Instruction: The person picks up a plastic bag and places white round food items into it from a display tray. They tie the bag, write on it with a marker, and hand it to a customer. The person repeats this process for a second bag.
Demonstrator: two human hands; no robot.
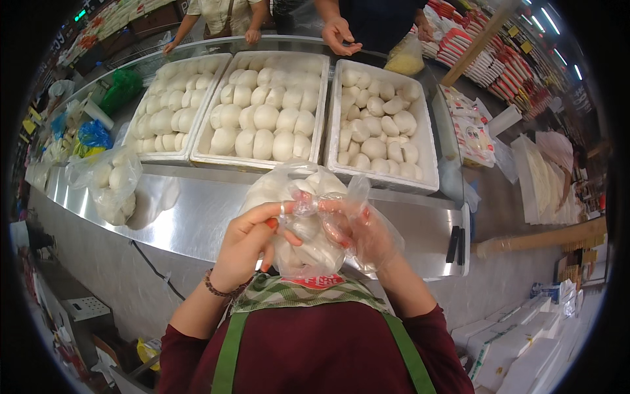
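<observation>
In front of my chest a clear plastic bag full of white buns [305, 231] rests at the counter's near edge. My left hand [256, 234] is bare, with its fingers on the bag's twisted neck. My right hand [362, 229], covered by a thin clear plastic bag or glove, pinches the plastic at the same neck. Beyond the bag stand three white foam boxes of buns: a left box [196, 111], a middle box [197, 147] and a right box [429, 147]. Another bag of buns [118, 180] lies on the steel counter [187, 216] to the left.
Two people stand across the counter, one with an open hand [339, 37] held over its far edge. Green [121, 91] and blue [94, 135] plastic bags lie at the far left. Packaged goods [470, 128] and a wooden post [480, 42] are on the right.
</observation>
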